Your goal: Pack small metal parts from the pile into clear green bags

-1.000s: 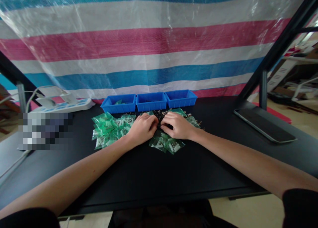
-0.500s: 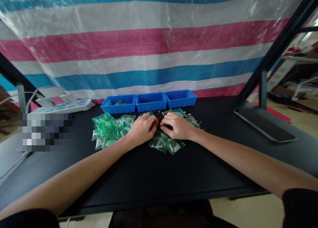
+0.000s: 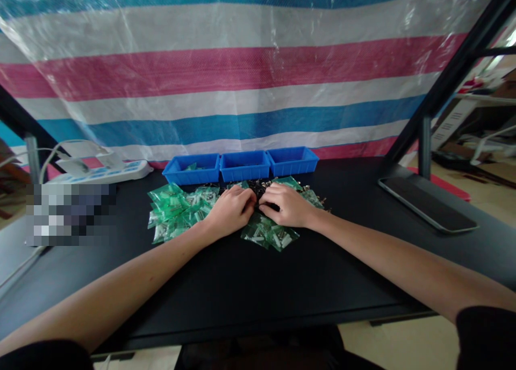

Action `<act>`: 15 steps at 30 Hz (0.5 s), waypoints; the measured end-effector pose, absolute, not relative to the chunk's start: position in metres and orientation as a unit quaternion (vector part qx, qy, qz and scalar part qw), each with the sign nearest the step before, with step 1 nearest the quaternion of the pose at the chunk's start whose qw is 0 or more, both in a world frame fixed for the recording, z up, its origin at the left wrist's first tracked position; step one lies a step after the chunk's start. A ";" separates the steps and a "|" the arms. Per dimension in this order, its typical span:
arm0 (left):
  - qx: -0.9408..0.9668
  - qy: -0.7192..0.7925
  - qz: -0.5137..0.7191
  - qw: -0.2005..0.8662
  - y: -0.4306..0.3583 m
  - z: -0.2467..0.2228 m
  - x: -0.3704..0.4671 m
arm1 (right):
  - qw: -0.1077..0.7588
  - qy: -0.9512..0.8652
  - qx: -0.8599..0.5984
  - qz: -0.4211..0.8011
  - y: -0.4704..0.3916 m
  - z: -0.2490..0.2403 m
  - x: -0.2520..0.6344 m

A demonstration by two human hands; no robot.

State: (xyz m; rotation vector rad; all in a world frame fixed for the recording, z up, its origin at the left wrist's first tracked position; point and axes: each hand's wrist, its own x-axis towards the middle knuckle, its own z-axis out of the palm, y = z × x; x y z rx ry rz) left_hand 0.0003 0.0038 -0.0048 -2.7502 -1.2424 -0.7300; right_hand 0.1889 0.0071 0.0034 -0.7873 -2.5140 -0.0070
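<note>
My left hand (image 3: 230, 210) rests at the middle of the black table (image 3: 242, 284), its fingers curled and pressed together. Facing it a short gap away, my right hand (image 3: 288, 205) has thumb and fingers bent towards each other. What either hand holds, if anything, is too small or hidden. Between and behind the fingertips lies a heap of small dark parts (image 3: 258, 187). To the left spreads a pile of green clear plastic packets (image 3: 173, 209) with pale pieces inside. More green packets (image 3: 271, 234) lie just below my hands, and others (image 3: 312, 198) beyond my right hand.
Three blue bins stand in a row behind the packets: left (image 3: 191, 174), middle (image 3: 245, 169) and right (image 3: 293, 163). The left one has some green packets in it. A white power strip (image 3: 133, 170) sits at the back left, a phone (image 3: 427, 203) at the right.
Both hands stay in nearly the same place and pose. The whole view has shifted very slightly.
</note>
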 end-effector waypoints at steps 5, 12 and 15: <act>-0.886 -0.398 -0.235 0.017 0.004 -0.004 0.000 | 0.252 -0.923 -0.289 -0.008 0.008 0.003 0.189; -0.889 -0.395 -0.233 0.015 0.004 -0.004 0.000 | 0.255 -0.923 -0.286 -0.008 0.009 0.002 0.189; -0.889 -0.395 -0.232 0.012 0.004 -0.004 0.000 | 0.256 -0.922 -0.289 -0.009 0.009 0.001 0.189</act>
